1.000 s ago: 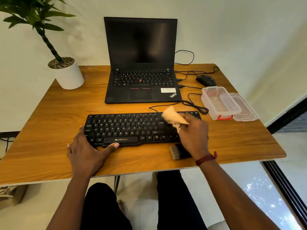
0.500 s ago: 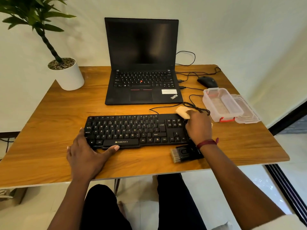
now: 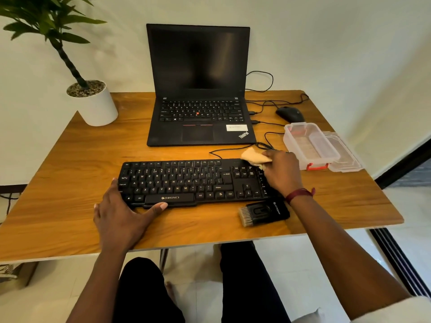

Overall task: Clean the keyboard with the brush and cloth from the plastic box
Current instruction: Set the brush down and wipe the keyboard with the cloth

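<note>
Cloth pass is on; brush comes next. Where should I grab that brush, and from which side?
Judging by its pose, take the brush by its black body, not the bristles. It lies flat on the table in front of the keyboard, bristles pointing left, body to the right under the right hand. Come from above and the right, pinching its long edges.
</note>
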